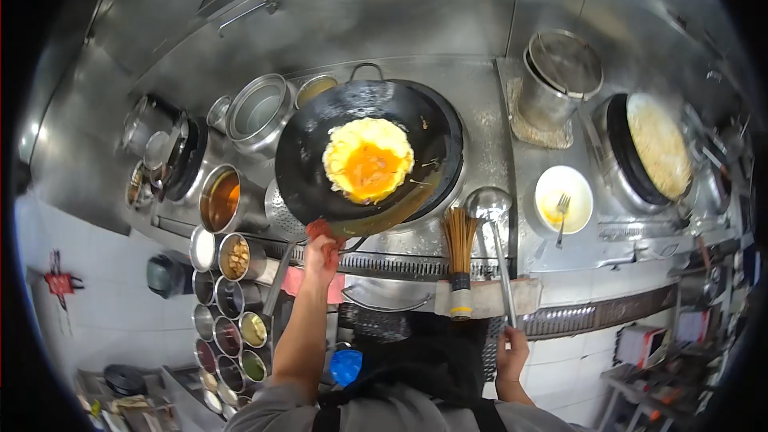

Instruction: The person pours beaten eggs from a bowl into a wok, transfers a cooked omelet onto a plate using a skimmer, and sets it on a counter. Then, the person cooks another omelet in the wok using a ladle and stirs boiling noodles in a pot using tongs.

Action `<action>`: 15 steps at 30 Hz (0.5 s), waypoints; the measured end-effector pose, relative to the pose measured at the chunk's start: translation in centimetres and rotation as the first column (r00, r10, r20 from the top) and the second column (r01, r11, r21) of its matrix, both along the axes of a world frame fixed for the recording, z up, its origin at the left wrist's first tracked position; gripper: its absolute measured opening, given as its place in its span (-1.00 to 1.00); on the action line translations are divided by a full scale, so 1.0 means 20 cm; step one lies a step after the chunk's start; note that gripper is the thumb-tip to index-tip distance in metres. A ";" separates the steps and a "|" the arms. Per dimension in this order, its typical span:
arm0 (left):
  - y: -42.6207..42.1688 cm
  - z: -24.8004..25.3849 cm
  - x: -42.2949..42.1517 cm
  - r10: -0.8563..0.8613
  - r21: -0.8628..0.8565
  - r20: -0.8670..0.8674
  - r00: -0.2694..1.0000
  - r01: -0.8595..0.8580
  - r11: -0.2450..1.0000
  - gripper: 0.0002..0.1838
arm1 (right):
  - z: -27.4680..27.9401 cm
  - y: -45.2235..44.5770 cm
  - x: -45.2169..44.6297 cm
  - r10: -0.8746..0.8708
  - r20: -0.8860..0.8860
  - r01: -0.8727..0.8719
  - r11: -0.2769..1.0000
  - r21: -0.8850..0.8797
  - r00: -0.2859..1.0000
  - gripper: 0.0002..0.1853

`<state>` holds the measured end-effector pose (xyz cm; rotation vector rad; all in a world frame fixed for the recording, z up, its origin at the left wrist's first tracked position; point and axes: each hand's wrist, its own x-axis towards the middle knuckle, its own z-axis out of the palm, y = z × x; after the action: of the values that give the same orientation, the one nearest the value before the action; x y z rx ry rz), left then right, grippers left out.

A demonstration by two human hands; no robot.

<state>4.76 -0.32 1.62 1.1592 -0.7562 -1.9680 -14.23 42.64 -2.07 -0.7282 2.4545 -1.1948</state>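
My left hand (pixel 321 258) is closed on the near rim of a black wok (pixel 308 160), with a red cloth (pixel 318 228) between hand and metal. In the wok lies a round of egg (pixel 368 162), pale and set at its edge, orange and wet in the middle. The wok tilts slightly over the burner. My right hand (pixel 511 350) is wrapped round the handle end of a metal ladle (pixel 489 204), whose bowl lies on the steel counter right of the wok. Beside the ladle rests a bamboo wok brush (pixel 460 252).
A white bowl (pixel 570 172) with egg traces and a fork (pixel 562 212) stands on the right. Behind it is a steel pot (pixel 552 104); farther right, a second wok (pixel 620 132). A skimmer (pixel 280 212) lies left, near several ingredient tins (pixel 230 298) and an oil pot (pixel 210 228).
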 end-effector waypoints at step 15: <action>-0.06 -0.11 -0.25 -0.164 0.089 -0.067 0.984 0.169 0.982 -0.76 | 0.14 -0.09 -0.06 -0.034 0.087 0.031 0.999 0.034 0.996 -0.52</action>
<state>-0.15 -1.48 -0.68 1.1174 -0.7579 -2.1881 -15.40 40.80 0.71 -0.6161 2.4167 -1.1693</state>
